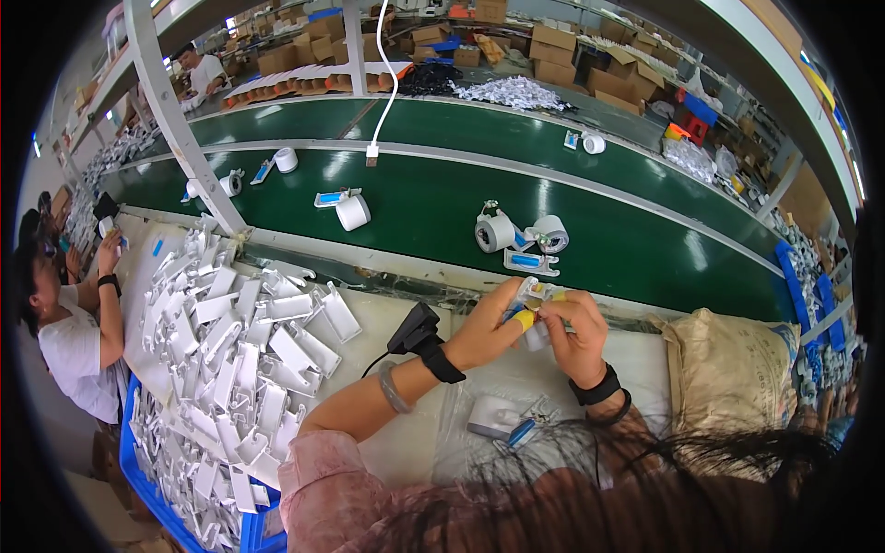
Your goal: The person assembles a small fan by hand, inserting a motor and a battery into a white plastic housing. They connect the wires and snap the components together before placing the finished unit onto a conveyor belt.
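Both my hands meet over the near edge of the work table, around a small white plastic housing (531, 289) with a blue part in it. My left hand (487, 324) grips it from the left, and a yellow cover shows on a fingertip. My right hand (575, 334) is closed at its right side, fingertips pinched together; what exactly they pinch is too small to make out. Below my hands, a white round unit (494, 417) with a blue piece and exposed small parts lies on the plastic-covered table (406, 441).
Left of me, white plastic brackets (249, 341) heap over the table and a blue bin (138, 461). A green conveyor belt (415, 217) ahead carries several white units. A brown sack (733, 364) sits at right. A white cable (383, 83) hangs down. A co-worker (69, 313) works at far left.
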A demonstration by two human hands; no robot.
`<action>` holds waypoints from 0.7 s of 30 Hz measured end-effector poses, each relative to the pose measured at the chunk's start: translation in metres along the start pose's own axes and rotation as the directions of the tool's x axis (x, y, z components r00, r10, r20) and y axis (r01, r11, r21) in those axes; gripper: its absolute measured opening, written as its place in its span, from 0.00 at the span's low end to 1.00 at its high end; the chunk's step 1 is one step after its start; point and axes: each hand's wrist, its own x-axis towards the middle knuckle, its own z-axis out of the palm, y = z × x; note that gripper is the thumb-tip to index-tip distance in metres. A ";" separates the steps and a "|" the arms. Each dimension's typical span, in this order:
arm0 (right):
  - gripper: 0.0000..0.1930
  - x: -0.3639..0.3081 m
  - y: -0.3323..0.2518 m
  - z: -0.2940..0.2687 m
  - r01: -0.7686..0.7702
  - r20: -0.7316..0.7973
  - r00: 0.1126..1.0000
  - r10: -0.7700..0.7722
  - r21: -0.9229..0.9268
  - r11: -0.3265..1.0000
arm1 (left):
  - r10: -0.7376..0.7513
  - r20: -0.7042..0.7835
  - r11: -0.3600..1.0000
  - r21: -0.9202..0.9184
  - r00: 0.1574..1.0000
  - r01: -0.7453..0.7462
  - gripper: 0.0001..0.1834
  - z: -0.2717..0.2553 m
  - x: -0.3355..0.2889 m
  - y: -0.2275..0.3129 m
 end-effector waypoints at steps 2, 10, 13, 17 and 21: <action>0.11 0.000 0.001 0.000 -0.008 0.008 1.000 0.008 0.003 1.000 | 0.026 -0.009 1.000 0.004 1.000 -0.026 0.25 0.000 0.000 -0.002; 0.11 0.000 0.000 0.000 0.003 0.024 1.000 -0.004 0.013 1.000 | 0.054 -0.041 0.998 0.013 0.998 -0.054 0.25 0.002 -0.002 -0.006; 0.10 0.002 0.001 0.002 0.039 -0.018 0.999 -0.039 0.003 0.999 | 0.059 -0.043 0.998 -0.002 0.997 -0.059 0.26 0.002 0.000 -0.007; 0.10 0.001 0.001 0.002 0.026 -0.010 1.000 -0.025 0.014 1.000 | 0.077 -0.065 0.997 -0.004 0.995 -0.077 0.27 0.003 0.001 -0.012; 0.10 0.001 0.001 0.003 0.017 -0.004 1.000 -0.017 0.001 1.000 | 0.121 -0.064 0.992 0.040 0.991 -0.119 0.26 0.003 0.002 -0.015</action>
